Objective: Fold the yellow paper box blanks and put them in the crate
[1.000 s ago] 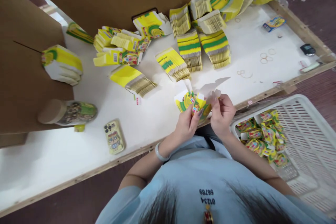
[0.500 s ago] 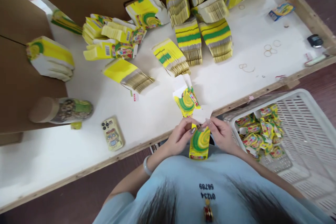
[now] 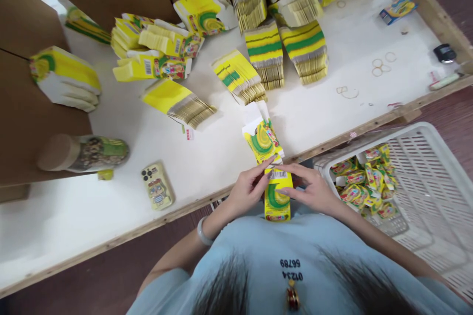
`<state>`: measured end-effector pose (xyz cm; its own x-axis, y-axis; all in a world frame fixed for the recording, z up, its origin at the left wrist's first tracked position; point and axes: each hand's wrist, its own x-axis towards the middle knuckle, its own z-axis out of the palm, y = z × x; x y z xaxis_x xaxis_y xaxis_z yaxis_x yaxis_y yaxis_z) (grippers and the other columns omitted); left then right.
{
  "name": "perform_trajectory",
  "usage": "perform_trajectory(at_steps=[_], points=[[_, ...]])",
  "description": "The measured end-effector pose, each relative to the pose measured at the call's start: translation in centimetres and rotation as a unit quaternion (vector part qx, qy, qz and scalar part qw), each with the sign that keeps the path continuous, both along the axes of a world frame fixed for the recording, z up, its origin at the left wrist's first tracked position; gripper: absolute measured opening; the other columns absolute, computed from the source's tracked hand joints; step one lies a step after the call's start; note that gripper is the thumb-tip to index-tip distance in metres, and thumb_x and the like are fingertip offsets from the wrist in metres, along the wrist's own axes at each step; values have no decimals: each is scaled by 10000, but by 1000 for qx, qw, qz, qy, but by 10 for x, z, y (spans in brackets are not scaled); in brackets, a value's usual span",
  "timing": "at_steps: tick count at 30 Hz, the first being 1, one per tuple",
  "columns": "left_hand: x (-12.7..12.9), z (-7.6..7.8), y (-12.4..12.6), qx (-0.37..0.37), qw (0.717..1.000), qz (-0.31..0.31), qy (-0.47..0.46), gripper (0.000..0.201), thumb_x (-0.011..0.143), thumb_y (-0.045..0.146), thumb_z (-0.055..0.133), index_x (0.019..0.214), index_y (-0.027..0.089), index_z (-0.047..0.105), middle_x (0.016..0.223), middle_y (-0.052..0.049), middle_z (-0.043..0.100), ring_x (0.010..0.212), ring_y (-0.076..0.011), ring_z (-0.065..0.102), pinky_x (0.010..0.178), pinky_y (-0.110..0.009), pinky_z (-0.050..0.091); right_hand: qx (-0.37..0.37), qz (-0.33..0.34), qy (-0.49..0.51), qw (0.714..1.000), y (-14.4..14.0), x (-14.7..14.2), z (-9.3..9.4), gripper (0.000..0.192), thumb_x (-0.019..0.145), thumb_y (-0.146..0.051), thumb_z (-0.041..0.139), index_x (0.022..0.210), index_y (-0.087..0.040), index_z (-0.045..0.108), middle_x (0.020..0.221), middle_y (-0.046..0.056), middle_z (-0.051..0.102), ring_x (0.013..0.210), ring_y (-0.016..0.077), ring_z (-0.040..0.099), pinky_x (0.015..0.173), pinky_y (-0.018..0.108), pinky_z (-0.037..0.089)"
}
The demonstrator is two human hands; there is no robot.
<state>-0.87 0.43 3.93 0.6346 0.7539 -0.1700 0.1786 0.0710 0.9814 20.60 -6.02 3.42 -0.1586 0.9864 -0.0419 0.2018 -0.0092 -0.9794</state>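
A small yellow-and-green carton is held upright against the front of my shirt, beyond the table edge. My left hand pinches its upper left corner between thumb and fingers. From the other side, my right hand grips it, with fingertips on the top end and the thumb on the front face. The top end, with a barcode, lies folded over. Just beyond my fingertips, another carton with raised white flaps rests on the table.
Flat carton stacks and several formed cartons cover the back of the white table. To the left are a phone and a lidded jar. A white basket holding filled-looking cartons stands low on the right.
The white flap that stood up between my fingers is folded down, and the barcode panel now shows. My right thumb has moved down onto the carton's front.
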Motion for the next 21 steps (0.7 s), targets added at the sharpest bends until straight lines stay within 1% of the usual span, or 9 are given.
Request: perform_trajectory(at_steps=[3, 6, 9, 11, 14, 16, 18, 20, 21], points=[[1, 2, 0, 18, 1000, -7, 3, 497, 1050, 433, 495, 1468, 184, 595, 1428, -147, 681, 1242, -251, 708, 1093, -401, 557, -100, 7, 37, 994, 1, -4, 11, 449, 907, -297, 705, 1344, -217, 646, 1141, 88, 787, 904, 199, 778, 714, 286, 655], [2, 0, 0, 43, 999, -7, 5, 480, 1050, 415, 503, 1460, 187, 602, 1417, -148, 689, 1257, -254, 702, 1097, -401, 557, -113, 6, 55, 992, 3, -2, 18, 473, 882, -233, 691, 1351, -218, 635, 1156, 72, 783, 943, 195, 773, 812, 316, 660], [4, -5, -3, 68, 998, 2, 6, 479, 1068, 407, 453, 1474, 185, 579, 1397, -149, 701, 1236, -252, 711, 1062, -397, 577, -115, 25, 76, 990, 5, 3, 17, 477, 899, -271, 693, 1374, -247, 651, 1274, 74, 762, 1068, 215, 765, 905, 357, 652], [7, -7, -7, 96, 995, 13, 7, 502, 1079, 407, 408, 1512, 182, 525, 1366, -156, 714, 1203, -259, 719, 1028, -405, 593, -122, 34, 96, 987, 6, 2, 12, 396, 929, -345, 679, 1316, -270, 707, 1304, 61, 758, 1174, 233, 736, 947, 375, 641], [14, -6, -1, 153, 988, 6, 17, 512, 1089, 397, 349, 1544, 190, 458, 1215, -145, 759, 1009, -245, 751, 905, -396, 622, -135, -14, 115, 984, 3, 5, 6, 325, 956, -469, 640, 1193, -290, 773, 1210, 41, 800, 1069, 224, 770, 845, 349, 662], [19, -4, 20, 229, 972, 9, 43, 469, 1091, 394, 330, 1471, 201, 523, 1083, -119, 760, 931, -237, 726, 862, -402, 608, -131, -79, 92, 984, -3, 23, 5, 347, 937, -541, 642, 1127, -288, 785, 1115, 40, 822, 922, 217, 786, 751, 338, 661], [24, -4, 56, 327, 939, 60, 90, 420, 1070, 442, 406, 1355, 200, 596, 1076, -129, 724, 1040, -272, 679, 932, -457, 567, -118, -155, 5, 981, -13, 57, 6, 382, 916, -597, 633, 1049, -272, 784, 1025, 55, 827, 847, 240, 777, 724, 374, 654], [28, -8, 100, 381, 902, 144, 147, 571, 949, 557, 634, 1357, 164, 563, 1285, -208, 642, 1233, -341, 582, 1054, -549, 489, -114, -221, -154, 956, -25, 100, 9, 439, 923, -634, 569, 1001, -253, 772, 971, 91, 815, 833, 291, 764, 740, 456, 642], [30, -11, 121, 376, 895, 165, 174, 662, 864, 576, 743, 1342, 156, 560, 1323, -229, 611, 1259, -360, 554, 1085, -574, 458, -108, -235, -256, 931, -32, 121, 10, 475, 921, -652, 539, 985, -241, 769, 965, 118, 805, 863, 328, 756, 788, 518, 630]])
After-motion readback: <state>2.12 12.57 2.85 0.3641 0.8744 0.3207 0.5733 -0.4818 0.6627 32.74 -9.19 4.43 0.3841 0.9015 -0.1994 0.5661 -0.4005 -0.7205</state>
